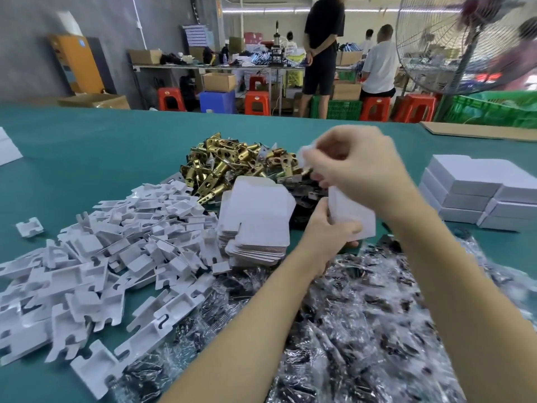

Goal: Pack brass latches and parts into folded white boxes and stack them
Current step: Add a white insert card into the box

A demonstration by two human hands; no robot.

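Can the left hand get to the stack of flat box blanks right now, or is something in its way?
Probably not at once. The stack of flat box blanks lies just beside the left hand with nothing between them, but that hand grips the white box that the right hand is working on.

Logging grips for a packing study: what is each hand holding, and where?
Left hand grips the white box at its lower edge; right hand pinches its top flap.

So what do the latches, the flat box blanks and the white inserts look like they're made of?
Latches: metal with a shiny brass-coloured finish, going by the bright glints. Box blanks: thin matte white card, probably; the stack's edges show layered sheets. Inserts: white die-cut card, it seems, with folded tabs and slots.
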